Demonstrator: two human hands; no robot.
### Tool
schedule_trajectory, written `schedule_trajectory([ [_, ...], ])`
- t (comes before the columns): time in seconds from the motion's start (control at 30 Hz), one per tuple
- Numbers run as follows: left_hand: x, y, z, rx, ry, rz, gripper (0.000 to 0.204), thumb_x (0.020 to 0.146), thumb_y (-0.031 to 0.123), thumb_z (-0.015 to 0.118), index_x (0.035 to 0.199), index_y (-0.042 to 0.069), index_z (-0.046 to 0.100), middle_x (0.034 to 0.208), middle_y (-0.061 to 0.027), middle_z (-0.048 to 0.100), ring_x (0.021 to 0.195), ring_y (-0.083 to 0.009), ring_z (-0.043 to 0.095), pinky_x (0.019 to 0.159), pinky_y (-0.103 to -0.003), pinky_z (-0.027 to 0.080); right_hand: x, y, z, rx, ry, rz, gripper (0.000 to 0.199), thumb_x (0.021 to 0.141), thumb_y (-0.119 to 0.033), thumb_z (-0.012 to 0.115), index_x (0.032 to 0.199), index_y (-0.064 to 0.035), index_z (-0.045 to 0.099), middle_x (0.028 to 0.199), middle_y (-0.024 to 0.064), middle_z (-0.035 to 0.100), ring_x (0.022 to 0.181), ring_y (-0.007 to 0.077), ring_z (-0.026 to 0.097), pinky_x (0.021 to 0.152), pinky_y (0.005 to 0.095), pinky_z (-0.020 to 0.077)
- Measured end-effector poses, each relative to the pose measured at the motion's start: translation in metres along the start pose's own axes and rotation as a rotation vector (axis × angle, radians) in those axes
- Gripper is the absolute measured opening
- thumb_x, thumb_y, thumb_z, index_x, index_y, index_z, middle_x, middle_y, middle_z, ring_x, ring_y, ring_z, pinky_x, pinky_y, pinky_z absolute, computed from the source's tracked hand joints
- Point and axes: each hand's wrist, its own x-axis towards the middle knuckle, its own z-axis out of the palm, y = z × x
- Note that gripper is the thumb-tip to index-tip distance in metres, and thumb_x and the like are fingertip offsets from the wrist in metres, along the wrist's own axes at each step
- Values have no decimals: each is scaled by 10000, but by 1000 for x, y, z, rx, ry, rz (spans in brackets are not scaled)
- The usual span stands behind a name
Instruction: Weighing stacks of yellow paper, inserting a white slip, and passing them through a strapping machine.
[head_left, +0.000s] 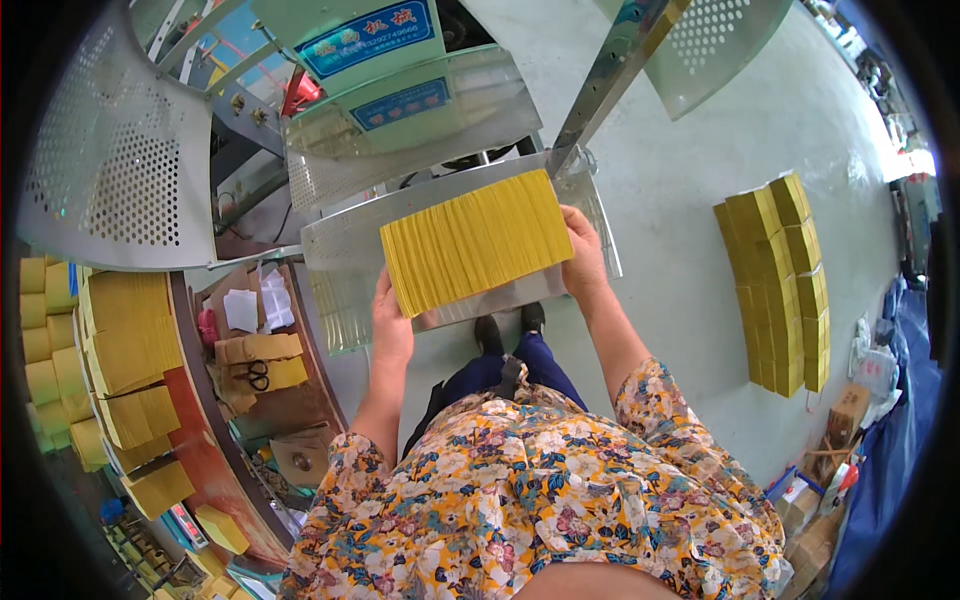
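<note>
Between my two hands is a long row of yellow paper sheets (480,240), pressed together on edge into one block. My left hand (391,318) grips its left end, the fingers partly hidden behind the block. At the right end my right hand (582,250) is closed around the corner, its fingertips also partly out of sight. The block is held over a shiny metal tray (340,255) at the front of a machine, tilted slightly up to the right. Whether it touches the tray I cannot tell.
The pale green machine (360,50) stands ahead, with a perforated metal guard (110,150) at left and an upright metal post (615,80) at right. Stacked yellow paper blocks (775,290) sit on the floor to the right. A side table (195,440) at left carries yellow paper and scissors (258,376).
</note>
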Motion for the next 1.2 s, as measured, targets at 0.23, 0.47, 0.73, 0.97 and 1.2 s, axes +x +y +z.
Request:
schedule_trajectory([
  [0.23, 29, -8, -5, 546, -238, 270, 344, 958, 205, 528, 1242, 14, 561, 1104, -59, 637, 953, -138, 620, 820, -310, 497, 31, 0, -12, -112, 33, -75, 320, 904, -136, 573, 1191, -19, 652, 1192, 55, 663, 1091, 162, 609, 954, 306, 475],
  [0.47, 28, -41, -9, 353, -50, 98, 556, 992, 405, 473, 1356, -15, 465, 1340, -146, 526, 1189, -246, 514, 1003, -399, 416, 33, -7, -8, -236, -88, -17, 333, 913, -239, 582, 1198, -90, 670, 1133, 40, 683, 1040, 129, 605, 929, 275, 468],
  [0.73, -74, -55, -11, 442, -348, 15, 545, 929, 321, 480, 1336, -42, 468, 1286, -175, 543, 1126, -270, 543, 934, -401, 466, -14, -34, -90, -198, -9, -61, 425, 1011, -358, 460, 1340, -109, 560, 1319, 58, 589, 1211, 158, 514, 1044, 290, 370],
  [0.97, -105, -66, 228, 553, -460, -3, 543, 875, 247, 485, 1318, -65, 470, 1239, -201, 558, 1071, -290, 569, 874, -402, 510, -137, -116, -267, 282, 196, 112, 450, 1005, -360, 483, 1363, -93, 538, 1345, 27, 556, 1249, 144, 481, 1058, 316, 361],
  [1.2, -138, -128, 497, 394, -928, -432, 619, 1012, 407, 426, 1507, 62, 291, 1469, -107, 424, 1335, -247, 423, 1086, -393, 362, -237, -151, -474, 374, 645, 508, 422, 911, -418, 582, 1181, -98, 639, 1099, 69, 673, 930, 197, 651, 737, 376, 523],
])
